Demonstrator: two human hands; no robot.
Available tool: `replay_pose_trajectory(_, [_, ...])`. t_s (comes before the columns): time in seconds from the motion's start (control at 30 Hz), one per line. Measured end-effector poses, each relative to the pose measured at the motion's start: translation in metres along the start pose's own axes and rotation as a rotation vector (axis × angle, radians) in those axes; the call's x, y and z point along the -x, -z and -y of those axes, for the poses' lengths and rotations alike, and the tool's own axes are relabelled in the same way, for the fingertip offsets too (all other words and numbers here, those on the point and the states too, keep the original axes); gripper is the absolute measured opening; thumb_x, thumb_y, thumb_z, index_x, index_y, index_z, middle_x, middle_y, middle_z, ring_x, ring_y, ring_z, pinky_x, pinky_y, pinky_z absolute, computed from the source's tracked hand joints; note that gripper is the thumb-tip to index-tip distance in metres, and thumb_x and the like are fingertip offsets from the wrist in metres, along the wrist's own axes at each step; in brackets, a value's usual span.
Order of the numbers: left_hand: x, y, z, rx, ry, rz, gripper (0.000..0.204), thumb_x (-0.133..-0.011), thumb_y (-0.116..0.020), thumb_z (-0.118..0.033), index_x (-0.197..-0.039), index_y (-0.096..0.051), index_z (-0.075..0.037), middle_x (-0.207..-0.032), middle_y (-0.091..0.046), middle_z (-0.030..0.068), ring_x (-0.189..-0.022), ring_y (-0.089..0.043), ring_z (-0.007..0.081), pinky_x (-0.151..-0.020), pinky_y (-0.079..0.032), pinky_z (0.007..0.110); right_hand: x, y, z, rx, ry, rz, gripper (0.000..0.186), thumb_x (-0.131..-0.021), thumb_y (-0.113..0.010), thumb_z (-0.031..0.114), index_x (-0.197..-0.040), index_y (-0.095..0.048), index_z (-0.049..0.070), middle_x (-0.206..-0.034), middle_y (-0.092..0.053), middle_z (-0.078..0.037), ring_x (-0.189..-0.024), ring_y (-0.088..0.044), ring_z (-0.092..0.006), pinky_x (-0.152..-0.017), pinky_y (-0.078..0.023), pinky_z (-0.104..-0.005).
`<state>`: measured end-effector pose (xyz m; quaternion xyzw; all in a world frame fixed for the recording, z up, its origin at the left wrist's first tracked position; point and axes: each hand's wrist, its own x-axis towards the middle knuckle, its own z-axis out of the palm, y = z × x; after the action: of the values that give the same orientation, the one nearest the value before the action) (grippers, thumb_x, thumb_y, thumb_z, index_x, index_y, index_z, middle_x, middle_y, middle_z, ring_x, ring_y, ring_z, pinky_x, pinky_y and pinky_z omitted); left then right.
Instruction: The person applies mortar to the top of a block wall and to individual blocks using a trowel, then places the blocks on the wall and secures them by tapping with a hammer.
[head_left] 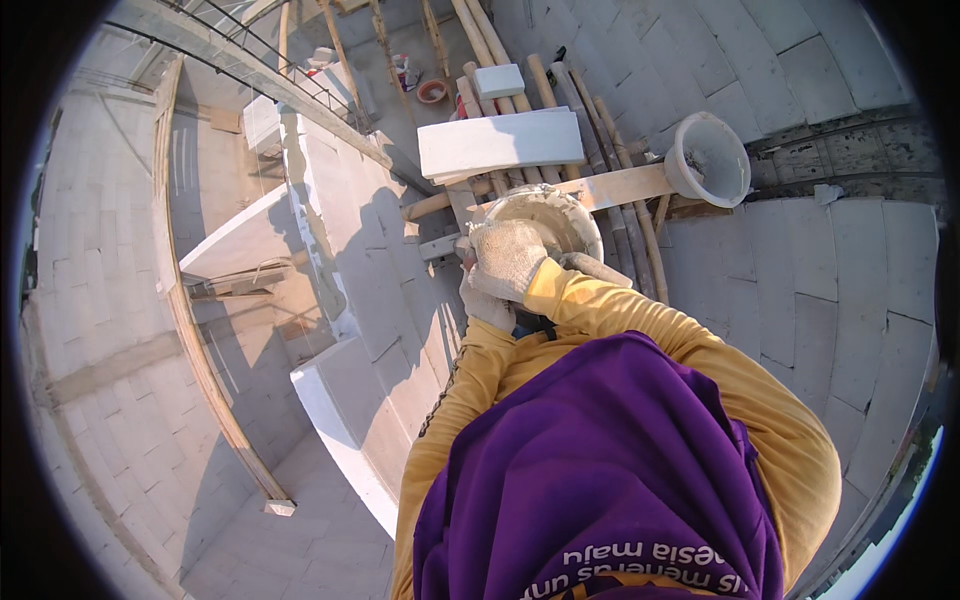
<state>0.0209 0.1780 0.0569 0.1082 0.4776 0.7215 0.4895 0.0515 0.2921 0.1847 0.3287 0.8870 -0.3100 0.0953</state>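
Observation:
My right hand [512, 262], in a knitted pale glove, is closed at the near left rim of a mortar-smeared bucket [583, 222]. Just below and left of it, my left hand [486, 305], also gloved, presses up against it with its fingers curled and partly covered. Whatever lies between the two hands is hidden. Grey residue coats the inside of the bucket. Beyond it, a long white block [500, 142] rests across bamboo poles.
A wooden plank [622, 187] runs right from the bucket to a second, pale bucket [712, 160]. On my left stands a block wall [385, 290] with mortar along its top. A smaller white block [499, 81] lies on the poles; a reddish basin [432, 92] sits lower down.

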Motion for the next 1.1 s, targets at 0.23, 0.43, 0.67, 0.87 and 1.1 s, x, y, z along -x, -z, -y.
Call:
replay_pose_trajectory(0.23, [-0.023,-0.018,-0.013,-0.383,-0.064,0.167,0.064,-0.095,-0.068,-0.012,-0.15,-0.037,-0.003,-0.139,-0.053,0.0114,-0.125,-0.055,0.0216,-0.102,-0.047,0.032,-0.013,-0.054,-0.104,-0.675,-0.098,-0.423,0.027,-0.101,-0.059,0.027,-0.094,-0.062,0.001,-0.07,-0.059,-0.006,-0.056,-0.06,-0.016,-0.047,-0.049,-0.0333])
replay_pose_trajectory(0.43, [-0.012,0.065,0.024,-0.117,0.127,-0.251,0.075,-0.094,-0.07,-0.011,-0.156,-0.028,-0.002,-0.152,-0.043,0.017,-0.134,-0.048,0.0246,-0.104,-0.047,0.034,0.009,0.001,-0.16,-1.155,-0.561,-0.401,0.03,-0.102,-0.058,0.033,-0.095,-0.06,0.004,-0.069,-0.052,0.001,-0.051,-0.049,-0.0097,-0.046,-0.048,-0.0278])
replay_pose_trajectory(0.67, [0.122,0.196,0.037,0.03,0.413,-0.481,0.059,-0.098,-0.064,-0.022,-0.15,-0.042,-0.007,-0.132,-0.061,0.0054,-0.115,-0.06,0.0151,-0.082,-0.048,0.026,0.006,0.035,-0.252,-1.091,-0.66,-0.604,0.03,-0.099,-0.057,0.03,-0.087,-0.061,0.003,-0.073,-0.058,-0.006,-0.06,-0.059,-0.0178,-0.051,-0.051,-0.0327])
replay_pose_trajectory(0.87, [0.209,0.214,0.05,-0.076,0.474,-0.648,0.05,-0.098,-0.061,-0.028,-0.144,-0.048,-0.012,-0.129,-0.063,0.0051,-0.116,-0.061,0.0203,-0.092,-0.048,0.038,-0.009,0.032,-0.348,-0.623,-0.722,-0.465,0.028,-0.083,-0.074,0.023,-0.101,-0.062,0.005,-0.071,-0.063,-0.004,-0.061,-0.063,-0.0189,-0.062,-0.055,-0.0334])
replay_pose_trajectory(1.1, [0.268,0.247,0.095,0.145,0.317,-0.624,0.03,-0.099,-0.063,-0.026,-0.124,-0.06,-0.01,-0.113,-0.067,0.0058,-0.092,-0.065,0.016,-0.063,-0.052,0.029,-0.016,0.048,-0.382,0.571,-0.568,-0.171,0.028,-0.077,-0.08,0.023,-0.097,-0.071,0.006,-0.077,-0.073,-0.008,-0.075,-0.072,-0.0242,-0.071,-0.057,-0.0362])
